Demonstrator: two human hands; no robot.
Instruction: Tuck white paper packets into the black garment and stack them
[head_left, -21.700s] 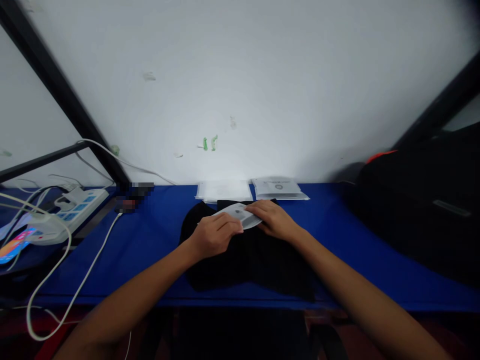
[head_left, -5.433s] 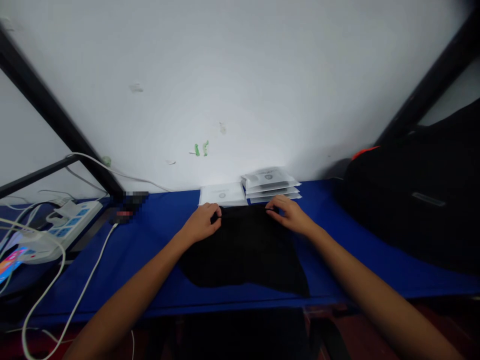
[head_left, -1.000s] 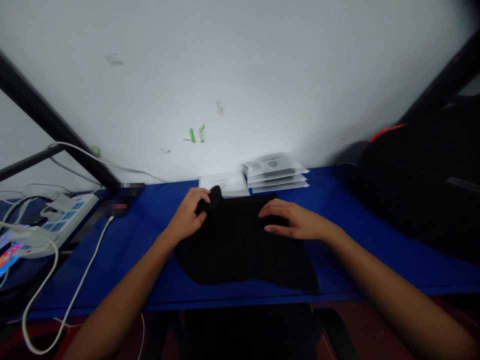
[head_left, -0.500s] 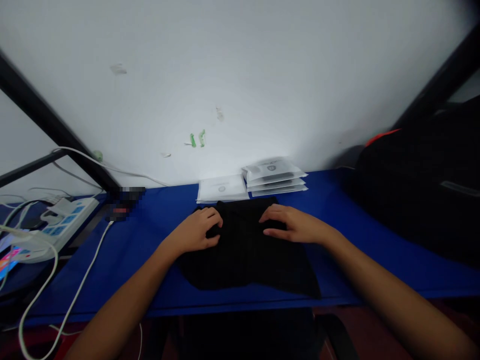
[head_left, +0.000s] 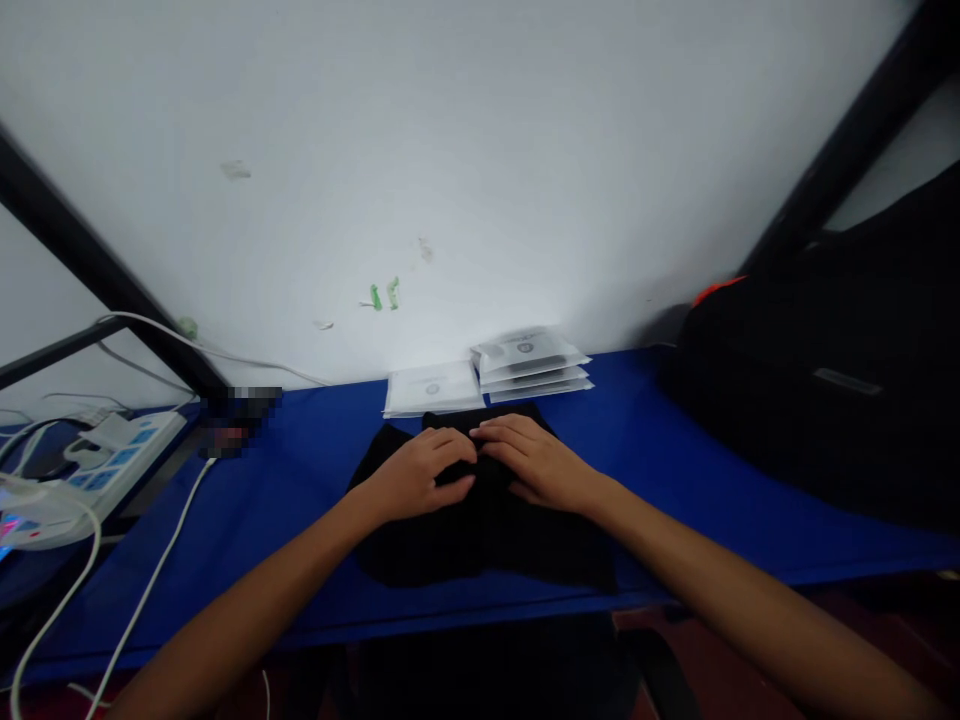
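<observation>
Cloth (head_left: 480,525), one black piece, lies at 6 o'clock on the blue table (head_left: 300,470). Left hand (head_left: 416,475) and right hand (head_left: 536,465) rest on its far part, fingers loosely curled together, pressing rather than pinching. At 12 o'clock sit two stacks of white packets (head_left: 487,375); a far push could nudge them, or drag slack cloth off the near edge.

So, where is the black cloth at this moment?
In the head view, the black cloth lies mid-table on the blue table, under both hands, before the white packets.
</observation>
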